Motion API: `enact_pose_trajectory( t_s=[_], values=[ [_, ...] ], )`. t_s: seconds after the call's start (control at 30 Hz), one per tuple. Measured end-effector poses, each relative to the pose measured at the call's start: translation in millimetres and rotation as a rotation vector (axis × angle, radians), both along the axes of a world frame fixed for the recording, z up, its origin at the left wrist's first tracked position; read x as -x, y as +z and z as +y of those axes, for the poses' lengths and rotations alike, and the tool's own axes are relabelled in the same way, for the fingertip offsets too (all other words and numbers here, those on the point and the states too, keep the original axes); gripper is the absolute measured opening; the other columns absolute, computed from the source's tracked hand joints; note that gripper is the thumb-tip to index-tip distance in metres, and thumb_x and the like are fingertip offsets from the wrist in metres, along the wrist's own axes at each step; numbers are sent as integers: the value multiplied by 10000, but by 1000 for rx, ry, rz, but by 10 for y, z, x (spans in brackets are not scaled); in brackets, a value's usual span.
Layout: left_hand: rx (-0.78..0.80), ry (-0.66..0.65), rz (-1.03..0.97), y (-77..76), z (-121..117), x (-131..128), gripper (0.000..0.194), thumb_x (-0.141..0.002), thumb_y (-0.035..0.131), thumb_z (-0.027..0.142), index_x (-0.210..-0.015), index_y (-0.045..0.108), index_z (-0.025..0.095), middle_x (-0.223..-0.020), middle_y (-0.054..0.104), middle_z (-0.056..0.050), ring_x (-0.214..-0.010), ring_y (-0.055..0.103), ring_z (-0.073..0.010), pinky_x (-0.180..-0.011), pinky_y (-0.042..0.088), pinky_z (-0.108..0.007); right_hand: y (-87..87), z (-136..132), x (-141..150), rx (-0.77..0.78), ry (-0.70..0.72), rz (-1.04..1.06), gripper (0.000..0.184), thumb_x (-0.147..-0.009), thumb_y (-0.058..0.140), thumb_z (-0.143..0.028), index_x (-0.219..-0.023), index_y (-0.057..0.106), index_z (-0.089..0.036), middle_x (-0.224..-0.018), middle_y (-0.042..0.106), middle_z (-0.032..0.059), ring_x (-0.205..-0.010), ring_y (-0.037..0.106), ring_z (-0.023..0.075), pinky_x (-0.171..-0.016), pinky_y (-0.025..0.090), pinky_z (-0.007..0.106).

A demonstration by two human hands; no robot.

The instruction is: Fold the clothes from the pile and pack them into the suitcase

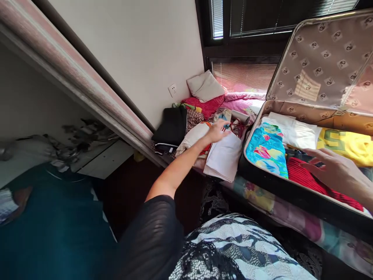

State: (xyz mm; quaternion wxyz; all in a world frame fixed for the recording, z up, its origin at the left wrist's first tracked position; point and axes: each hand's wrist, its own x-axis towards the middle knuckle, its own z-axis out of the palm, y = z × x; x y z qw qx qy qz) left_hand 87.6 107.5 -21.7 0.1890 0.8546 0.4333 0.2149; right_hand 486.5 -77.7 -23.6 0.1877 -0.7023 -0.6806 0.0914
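Observation:
My left hand (219, 131) reaches out over a folded white garment (225, 153) on the bed, its fingers apart and nothing held in them. Several folded clothes lie around it, with a black folded garment (171, 126) to the left. My right hand (335, 171) hovers, fingers stretched out, above a red ribbed garment (305, 179) inside the open suitcase (268, 175). Beside that garment lie a blue fish-patterned cloth (266, 149), a white folded garment (300, 134) and a yellow garment (346, 146).
The suitcase lid (323, 66) stands raised at the back right, near the window blinds (244, 76). A beige cushion (206, 86) leans by the wall with a socket (172, 90). A pink-striped curtain or panel (87, 85) crosses the left. Teal fabric (55, 233) shows at lower left.

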Motion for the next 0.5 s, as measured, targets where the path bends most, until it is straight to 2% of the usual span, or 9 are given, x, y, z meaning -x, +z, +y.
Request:
enact_pose_trajectory(
  t_s=[0.03,0.07,0.13,0.17,0.23,0.33,0.4,0.5],
  values=[
    [40,171,94,-82,71,342,574,-932,747,312,-1476,668,149,-1513,640,-197,-1450,583,-332,-1266,419,-442,27,61,181,0,21,26,472,-780,582,-607,-1196,704,-420,-1093,760,138,-806,736,366,-812,578,559],
    [98,280,184,-157,113,637,717,-889,805,354,-1545,610,139,-1582,592,-209,-1488,550,-355,-1272,410,-441,39,120,330,0,40,53,469,-784,576,-598,-1184,710,-393,-1112,760,138,-823,747,364,-822,586,548],
    [216,364,303,-267,141,1067,855,-876,823,384,-1637,521,136,-1636,560,-211,-1498,547,-364,-1243,431,-398,16,236,542,8,60,98,458,-779,582,-580,-1145,719,-341,-1139,761,142,-836,762,355,-840,602,525],
    [256,361,320,-300,147,1204,849,-903,793,374,-1663,495,141,-1641,566,-201,-1484,566,-353,-1214,448,-364,-15,290,611,17,55,117,447,-776,584,-570,-1122,720,-321,-1133,762,145,-832,766,352,-853,608,519],
    [298,341,307,-325,180,1361,744,-975,692,313,-1677,496,164,-1607,620,-166,-1425,626,-318,-1123,484,-296,-110,382,689,34,24,133,424,-777,573,-561,-1078,718,-299,-1097,764,150,-847,772,359,-884,612,522],
    [325,382,343,-307,313,1442,581,-1018,611,271,-1593,616,191,-1451,744,-130,-1281,714,-296,-939,513,-250,-291,449,692,72,2,108,400,-770,550,-562,-1022,708,-294,-1053,763,157,-869,768,386,-910,603,554],
    [333,433,394,-295,408,1460,507,-1008,632,284,-1499,702,179,-1304,806,-133,-1190,743,-297,-855,505,-246,-400,447,645,74,12,80,387,-780,539,-572,-1004,711,-308,-1031,756,155,-859,762,394,-902,597,566],
    [315,460,405,-289,469,1446,506,-939,724,280,-1430,745,164,-1171,833,-128,-1153,747,-297,-844,495,-239,-493,417,569,52,41,67,343,-809,541,-566,-980,730,-337,-1010,740,140,-840,761,377,-880,599,541]
  ],
)
